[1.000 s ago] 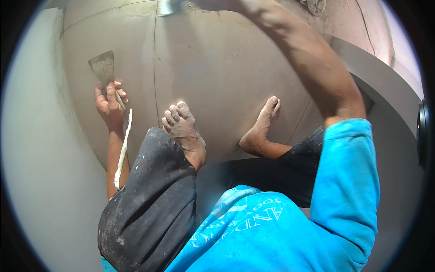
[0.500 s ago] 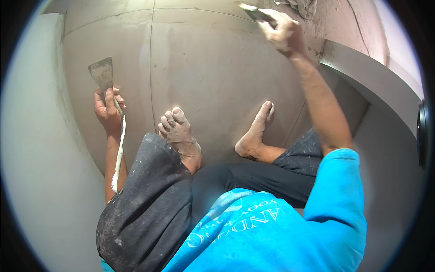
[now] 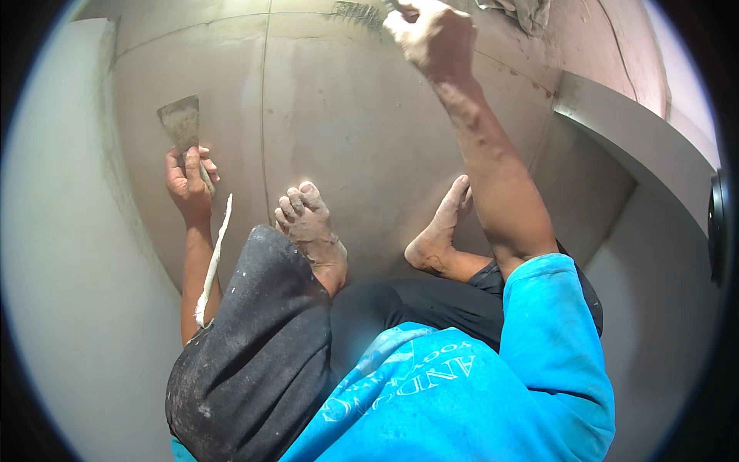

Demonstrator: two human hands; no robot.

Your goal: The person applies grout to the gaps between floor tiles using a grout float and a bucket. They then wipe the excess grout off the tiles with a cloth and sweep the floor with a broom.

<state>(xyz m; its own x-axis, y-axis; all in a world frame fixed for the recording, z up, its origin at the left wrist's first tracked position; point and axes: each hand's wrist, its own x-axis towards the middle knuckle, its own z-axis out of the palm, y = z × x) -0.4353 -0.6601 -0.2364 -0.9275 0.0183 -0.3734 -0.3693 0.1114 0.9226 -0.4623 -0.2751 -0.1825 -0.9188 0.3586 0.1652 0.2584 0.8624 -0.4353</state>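
Note:
My left hand [image 3: 188, 181] is closed round the handle of a putty knife [image 3: 182, 122], its wide, stained blade pointing away over the floor at the left. My right hand [image 3: 433, 38], dusted white, reaches to the top edge of the view. Its fingers are closed on a grey tool [image 3: 391, 6], mostly cut off by the edge, so its kind is unclear. A dark streaked patch [image 3: 358, 14] marks the floor just left of that hand. Between my left forearm and knee stands a long thin white strip [image 3: 214, 258]; how it is held there does not show.
Large grey tiles [image 3: 346, 115] with dark joints cover the floor. My bare, dusty left foot [image 3: 312, 231] and right foot [image 3: 439, 227] rest on them. A pale wall [image 3: 69, 231] runs along the left, and a grey ledge [image 3: 631, 127] curves at the right. A crumpled cloth [image 3: 527, 14] lies far right.
My right hand has swung left and farther away with its tool, and the dark streaked patch has come into sight beside it. My left hand keeps the putty knife nearly where it was.

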